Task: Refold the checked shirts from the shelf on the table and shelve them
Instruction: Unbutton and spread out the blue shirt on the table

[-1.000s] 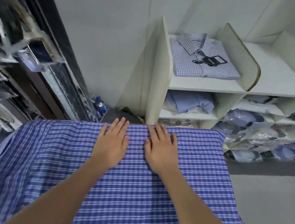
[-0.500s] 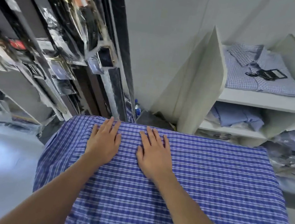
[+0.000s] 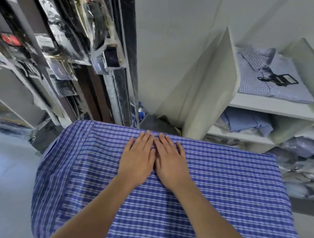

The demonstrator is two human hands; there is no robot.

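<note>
Both hands (image 3: 155,160) press flat on checked shirt (image 3: 221,196).

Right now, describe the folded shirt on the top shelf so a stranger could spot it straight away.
Look to the white shelf unit on the right. In its top left compartment lies a folded light-blue checked shirt, collar showing. Unlike the plain blue shirt below, it carries a black tag.

My left forearm (image 3: 99,208) and right forearm (image 3: 216,221) are bare along all the length in view. My left hand (image 3: 136,161) and right hand (image 3: 173,165) are bare as well, with slim fingers (image 3: 145,140) and short, plain nails. Anything I wear higher up lies out of view.
</note>
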